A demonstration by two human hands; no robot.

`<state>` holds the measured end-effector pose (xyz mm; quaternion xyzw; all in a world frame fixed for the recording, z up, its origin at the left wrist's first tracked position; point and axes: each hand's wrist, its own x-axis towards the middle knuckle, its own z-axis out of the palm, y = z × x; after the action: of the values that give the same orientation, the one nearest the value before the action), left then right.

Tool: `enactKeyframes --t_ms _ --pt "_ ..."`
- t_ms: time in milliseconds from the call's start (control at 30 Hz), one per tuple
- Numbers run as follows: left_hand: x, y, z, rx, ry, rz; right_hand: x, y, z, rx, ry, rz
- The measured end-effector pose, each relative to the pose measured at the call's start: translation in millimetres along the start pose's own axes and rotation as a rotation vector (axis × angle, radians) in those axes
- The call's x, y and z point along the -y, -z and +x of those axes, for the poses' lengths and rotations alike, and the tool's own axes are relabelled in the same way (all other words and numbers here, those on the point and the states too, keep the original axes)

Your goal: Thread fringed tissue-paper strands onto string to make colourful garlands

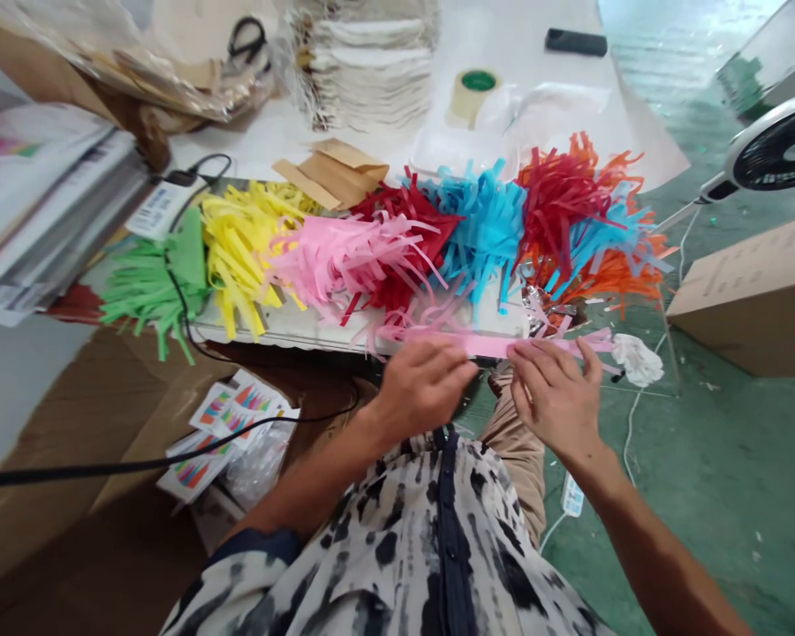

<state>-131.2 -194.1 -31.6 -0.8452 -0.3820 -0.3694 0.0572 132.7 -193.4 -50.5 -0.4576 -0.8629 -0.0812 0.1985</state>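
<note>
Both hands hold a pink fringed paper strip (pixel 490 344) stretched level at the table's front edge. My left hand (pixel 427 380) is closed on its left part, fingers curled over the paper. Around the right part, my right hand (pixel 560 389) pinches the strip, its thumb hidden or hard to make out. Loose pink fringe spreads out past both hands. Just beyond lie a pink tassel bundle (pixel 344 256), a dark red one (pixel 397 283) and a blue one (pixel 483 221). Yellow (pixel 238 247) and green (pixel 159 287) bundles lie to the left; red (pixel 560 203) and orange (pixel 626 274) ones to the right.
Tape (pixel 473 95), a black object (pixel 576 41), stacked white bundles (pixel 371 71) and scissors (pixel 246 40) lie toward the back. A fan (pixel 782 146) and a cardboard box (pixel 755 296) stand right. A black cable (pixel 238 433) crosses at left, above printed cards (pixel 218 433).
</note>
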Motion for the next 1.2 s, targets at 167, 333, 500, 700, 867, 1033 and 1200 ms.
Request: enactKeyframes --t_ms 167,333,500,700,867,1033,1200 --pt "-18 -42.7 -1 0.159 0.065 -0.006 7 1 9 -0.044 0.007 0.003" --pt "-9 -43.1 -18 0.166 0.052 -0.071 9 -8 15 -0.077 0.142 0.058" --pt "8 -29.6 -25 0.116 0.076 -0.059 -1 -12 9 -0.125 0.101 0.118" --pt "21 -19.3 -8 0.173 0.187 -0.116 -4 -8 9 -0.098 -0.098 0.297" --pt "22 -13.8 4 0.289 0.321 -0.070 -1 -5 17 0.024 -0.211 0.227" --pt "21 -17.7 10 0.390 0.332 0.112 0 -2 26 0.144 -0.190 0.082" --pt "26 -19.7 16 0.450 0.292 0.231 4 1 32 0.168 -0.152 -0.014"
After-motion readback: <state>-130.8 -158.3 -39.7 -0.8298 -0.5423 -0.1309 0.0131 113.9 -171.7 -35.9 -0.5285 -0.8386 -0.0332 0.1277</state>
